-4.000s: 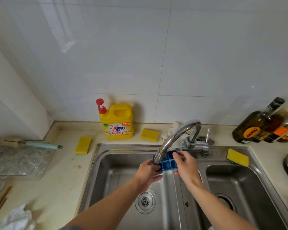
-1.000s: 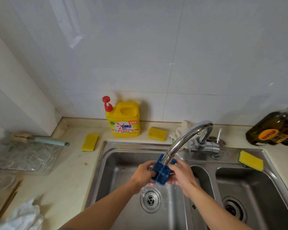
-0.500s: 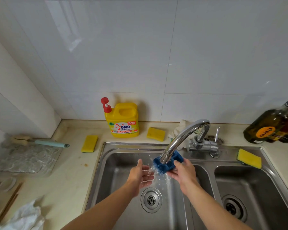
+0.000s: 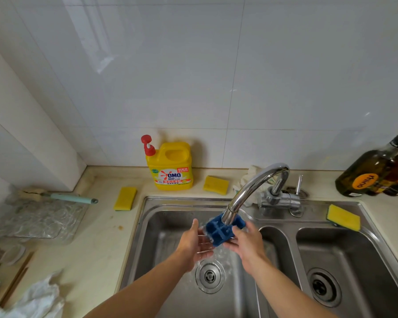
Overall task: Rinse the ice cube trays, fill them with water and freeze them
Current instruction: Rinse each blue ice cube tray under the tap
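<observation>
Blue ice cube tray [image 4: 221, 232] sits under the faucet [image 4: 251, 191], pinched by just the right hand [image 4: 246, 244]; left hand [image 4: 193, 244] hangs released alongside. Wet 1-handed grip could slip, dropping it into the sink [image 4: 166, 226].

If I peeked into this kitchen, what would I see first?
Probably the blue ice cube tray under the shiny tap, held by the right hand over the left sink basin, the left hand open beside it. Then the yellow soap jug by the wall.
</observation>
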### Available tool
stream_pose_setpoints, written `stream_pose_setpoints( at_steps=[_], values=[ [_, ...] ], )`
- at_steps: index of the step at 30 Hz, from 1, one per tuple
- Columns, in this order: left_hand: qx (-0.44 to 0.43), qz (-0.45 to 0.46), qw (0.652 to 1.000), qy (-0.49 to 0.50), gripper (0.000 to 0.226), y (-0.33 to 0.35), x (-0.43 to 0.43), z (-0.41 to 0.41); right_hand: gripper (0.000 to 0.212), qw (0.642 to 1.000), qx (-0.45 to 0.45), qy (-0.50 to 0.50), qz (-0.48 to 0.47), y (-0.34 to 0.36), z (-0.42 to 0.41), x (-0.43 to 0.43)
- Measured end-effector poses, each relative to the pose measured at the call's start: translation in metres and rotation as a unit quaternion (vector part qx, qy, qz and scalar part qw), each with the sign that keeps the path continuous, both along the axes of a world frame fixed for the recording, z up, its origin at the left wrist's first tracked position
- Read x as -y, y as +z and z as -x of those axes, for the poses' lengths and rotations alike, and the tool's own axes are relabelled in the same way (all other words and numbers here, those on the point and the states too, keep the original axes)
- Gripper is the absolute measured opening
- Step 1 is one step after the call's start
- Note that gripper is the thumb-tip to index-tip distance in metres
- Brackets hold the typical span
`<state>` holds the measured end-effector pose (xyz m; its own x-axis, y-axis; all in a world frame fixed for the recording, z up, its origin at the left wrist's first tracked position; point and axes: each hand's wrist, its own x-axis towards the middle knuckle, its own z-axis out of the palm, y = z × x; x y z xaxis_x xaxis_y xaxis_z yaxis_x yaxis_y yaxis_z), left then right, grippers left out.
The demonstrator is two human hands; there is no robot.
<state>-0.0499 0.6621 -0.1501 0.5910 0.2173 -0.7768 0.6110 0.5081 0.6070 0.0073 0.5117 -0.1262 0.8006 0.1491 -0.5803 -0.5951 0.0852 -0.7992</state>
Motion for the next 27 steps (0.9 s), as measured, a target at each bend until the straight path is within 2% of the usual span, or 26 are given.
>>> stream_pose_setpoints(
  at_steps=[7,10,17,20,27],
  values=[
    [0.006,0.033,0.999,-0.015,0.071,0.003,0.007,0.004,0.023,1.000,0.004,0.002,0.017,-0.003,0.008,-0.002],
    [0.003,0.030,0.999,-0.013,0.070,0.005,0.008,0.006,0.019,0.999,0.003,0.038,0.026,-0.001,0.011,-0.003],
    [-0.001,0.022,1.000,-0.005,0.072,0.005,0.007,0.009,0.021,0.998,0.022,0.056,0.037,0.001,0.015,-0.003],
    [0.001,0.030,0.999,-0.012,0.069,0.007,0.009,0.010,0.024,0.997,0.002,0.070,0.009,0.003,0.017,-0.001],
    [0.014,0.083,0.993,-0.077,0.079,0.011,0.012,0.007,0.024,0.995,-0.012,0.098,0.000,0.008,0.013,0.018]
  ],
)
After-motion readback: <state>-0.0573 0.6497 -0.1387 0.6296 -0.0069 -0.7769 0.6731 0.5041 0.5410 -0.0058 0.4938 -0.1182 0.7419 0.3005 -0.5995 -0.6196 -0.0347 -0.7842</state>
